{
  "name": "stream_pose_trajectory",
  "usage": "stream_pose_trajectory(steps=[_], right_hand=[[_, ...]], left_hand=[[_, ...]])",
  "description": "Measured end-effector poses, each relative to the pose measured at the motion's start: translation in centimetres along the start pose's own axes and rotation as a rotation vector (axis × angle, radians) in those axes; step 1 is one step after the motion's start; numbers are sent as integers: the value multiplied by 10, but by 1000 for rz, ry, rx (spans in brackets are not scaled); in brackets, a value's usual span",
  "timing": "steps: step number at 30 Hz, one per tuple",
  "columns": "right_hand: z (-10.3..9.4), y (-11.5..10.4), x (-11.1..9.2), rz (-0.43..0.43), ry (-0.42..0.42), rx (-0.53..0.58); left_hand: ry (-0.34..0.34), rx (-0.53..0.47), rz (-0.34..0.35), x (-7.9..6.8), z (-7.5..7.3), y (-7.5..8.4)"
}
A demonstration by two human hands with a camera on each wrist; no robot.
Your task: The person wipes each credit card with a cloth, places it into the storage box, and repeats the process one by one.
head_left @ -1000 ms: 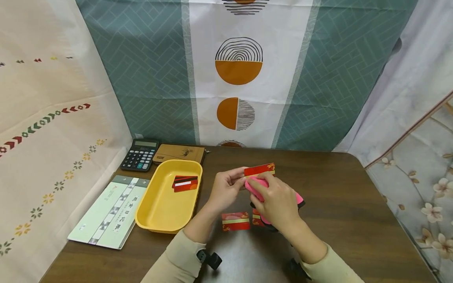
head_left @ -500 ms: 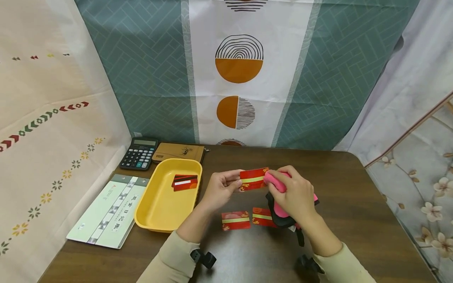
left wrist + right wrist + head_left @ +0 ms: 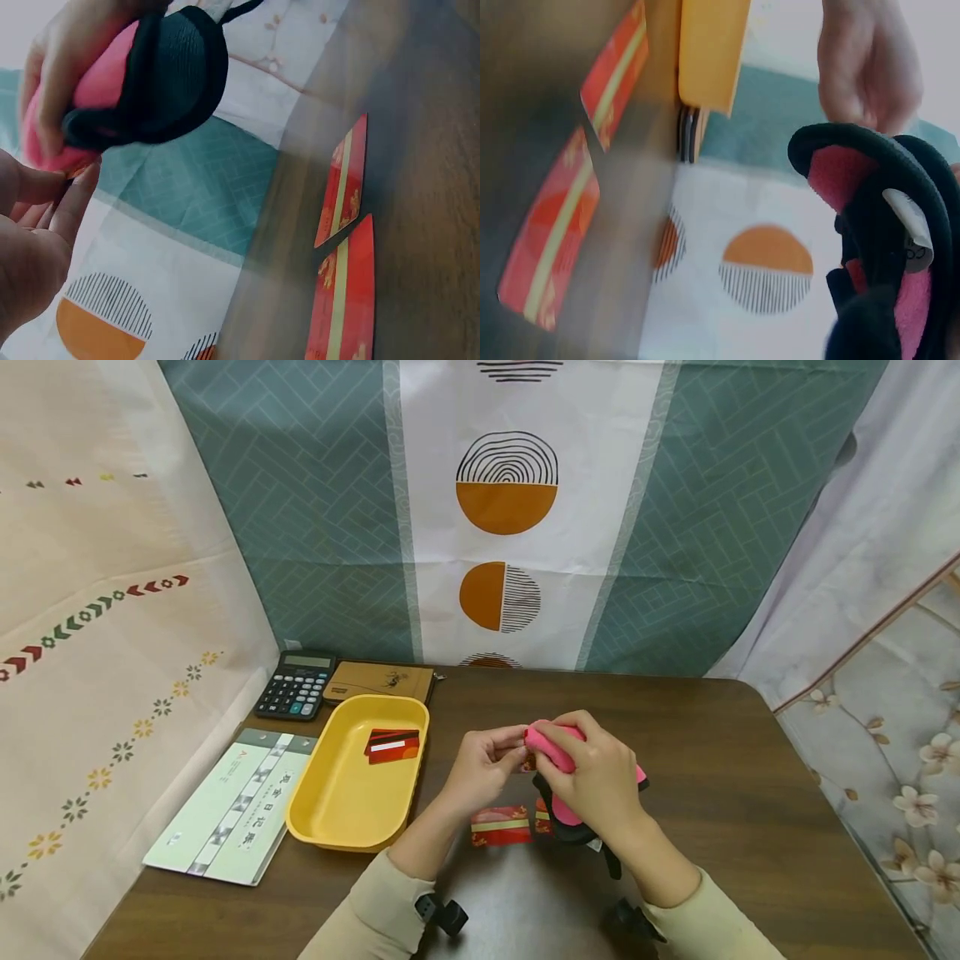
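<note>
My left hand (image 3: 480, 770) pinches the left edge of a red card (image 3: 528, 764). Most of that card is hidden behind a pink cloth item with black edging (image 3: 566, 814), which my right hand (image 3: 603, 777) grips and presses against it. In the left wrist view the pink side of the cloth item (image 3: 105, 75) lies close against the left fingertips. A white tag (image 3: 911, 225) on it shows in the right wrist view. Two more red cards with a pale stripe lie on the table below the hands: the left card (image 3: 500, 826) and the partly covered right card (image 3: 543, 817).
Left of the hands stands a yellow tray (image 3: 337, 810) with red cards (image 3: 393, 747) overlapping inside. A pale green ledger (image 3: 232, 810) lies beside it, with a black calculator (image 3: 295, 687) and a brown notebook (image 3: 378, 682) behind. Curtains hang around the brown table (image 3: 712, 793).
My right hand with the cloth item moved right, baring the held card, then came back left over it. The left hand keeps its pinch, shifting only slightly.
</note>
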State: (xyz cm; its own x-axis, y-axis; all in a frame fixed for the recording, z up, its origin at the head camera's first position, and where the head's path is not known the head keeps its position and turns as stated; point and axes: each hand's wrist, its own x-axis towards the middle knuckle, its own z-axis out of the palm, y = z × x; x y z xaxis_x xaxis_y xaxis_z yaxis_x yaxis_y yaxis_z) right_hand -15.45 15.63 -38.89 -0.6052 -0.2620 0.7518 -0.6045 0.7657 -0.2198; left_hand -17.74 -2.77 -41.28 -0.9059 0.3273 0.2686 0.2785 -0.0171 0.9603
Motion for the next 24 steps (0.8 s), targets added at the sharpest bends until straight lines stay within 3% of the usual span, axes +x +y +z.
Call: stream_pose_trajectory(steps=[4, 12, 17, 20, 24], right_hand=[[-6, 10, 0, 27, 10, -19], [1, -3, -8, -75, -24, 19], [4, 1, -19, -103, -18, 57], [6, 8, -26, -86, 0, 78], [4, 20, -29, 2, 38, 92]], left_hand=[[53, -3, 0, 0, -5, 4], [53, -144, -15, 3, 1, 7], [82, -148, -62, -4, -5, 9], [76, -126, -64, -7, -11, 8], [38, -68, -43, -7, -18, 9]])
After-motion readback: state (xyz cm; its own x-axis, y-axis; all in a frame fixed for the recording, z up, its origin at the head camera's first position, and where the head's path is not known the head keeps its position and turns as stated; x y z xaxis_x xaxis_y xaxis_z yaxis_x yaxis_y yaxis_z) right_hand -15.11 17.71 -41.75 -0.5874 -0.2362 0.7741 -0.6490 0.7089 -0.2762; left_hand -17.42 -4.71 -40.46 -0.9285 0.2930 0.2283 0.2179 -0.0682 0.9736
